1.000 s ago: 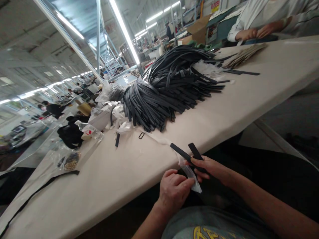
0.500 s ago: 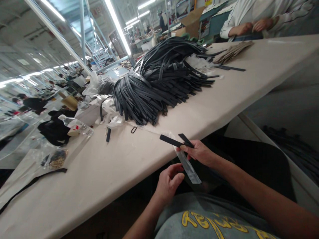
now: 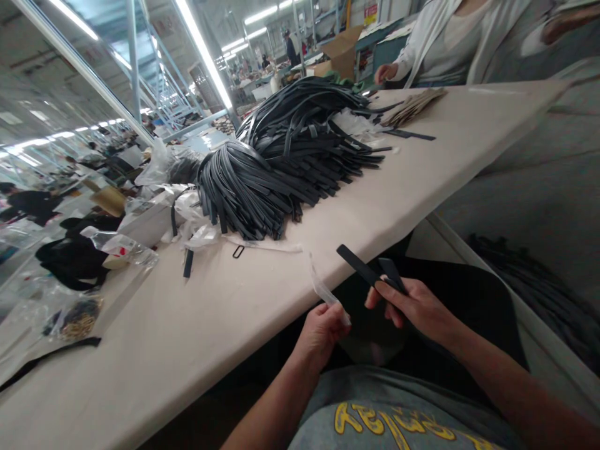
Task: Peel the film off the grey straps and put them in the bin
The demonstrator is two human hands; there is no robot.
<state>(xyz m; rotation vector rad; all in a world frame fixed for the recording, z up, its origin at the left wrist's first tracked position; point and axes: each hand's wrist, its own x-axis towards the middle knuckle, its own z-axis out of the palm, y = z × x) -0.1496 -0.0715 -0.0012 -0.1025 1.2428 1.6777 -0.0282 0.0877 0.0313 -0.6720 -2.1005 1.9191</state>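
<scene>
Pinching a clear plastic strip (image 3: 320,285) that extends above its closed grip, the left hand (image 3: 323,329) is near the right hand (image 3: 418,306). Dark strap pieces (image 3: 357,265), clamped under the right thumb, jut ahead of that grip.

We see black on the held straps (image 3: 357,264) and a milky, see-through white on the thin strip (image 3: 321,289). Our shirt (image 3: 375,389) is dull grey with yellow lettering (image 3: 342,417) outlined in a darker tone. Before us the tabletop (image 3: 225,312) is plain pinkish beige, the heaped straps (image 3: 239,184) charcoal with paler grey sheen, the stacked pieces (image 3: 412,106) tan-brown, the bagged bits (image 3: 82,322) mostly gold, and the co-worker's jacket (image 3: 409,53) off-white.
</scene>
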